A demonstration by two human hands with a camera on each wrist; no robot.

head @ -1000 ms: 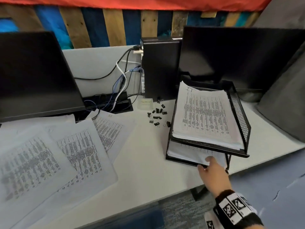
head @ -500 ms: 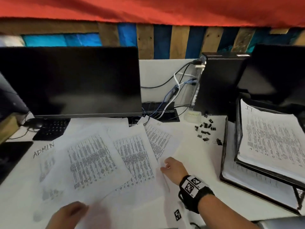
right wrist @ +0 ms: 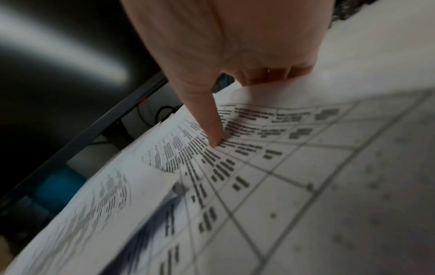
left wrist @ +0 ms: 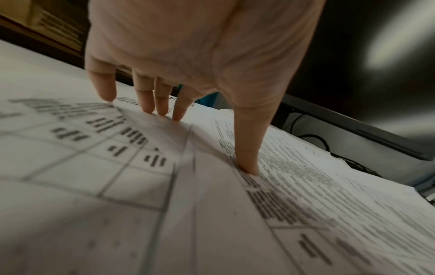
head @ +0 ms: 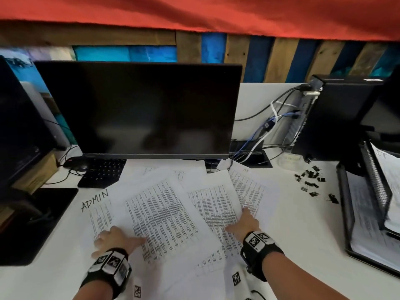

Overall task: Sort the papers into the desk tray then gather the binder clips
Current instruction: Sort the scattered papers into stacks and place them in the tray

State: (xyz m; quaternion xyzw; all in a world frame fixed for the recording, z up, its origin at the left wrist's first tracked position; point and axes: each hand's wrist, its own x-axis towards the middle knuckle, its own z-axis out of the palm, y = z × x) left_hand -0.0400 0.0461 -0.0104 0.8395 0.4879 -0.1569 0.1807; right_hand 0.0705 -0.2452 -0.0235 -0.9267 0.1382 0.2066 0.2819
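Observation:
Several printed papers (head: 164, 213) lie fanned out on the white desk (head: 303, 234) in front of a monitor; one is marked ADMIN. My left hand (head: 116, 237) presses flat on the left sheets, its fingers (left wrist: 150, 104) straight and spread and its thumb on a neighbouring sheet. My right hand (head: 240, 221) pinches a table-printed sheet (right wrist: 282, 167): thumb on top, fingers tucked under its edge and hidden. Small black binder clips (head: 311, 180) lie scattered at the right. The black two-tier desk tray (head: 346, 213) holds paper on both tiers.
A dark monitor (head: 140, 109) stands right behind the papers, with a keyboard (head: 101, 172) under its edge. A black computer tower (head: 337, 118) with cables stands behind the clips. A small clear box (head: 290, 161) sits beside the clips. A black pad (head: 32, 224) lies at the left.
My view has swung left from the tray to the papers. The right hand left the tray's lower tier and came onto the sheets. The left hand came in and pressed down on them.

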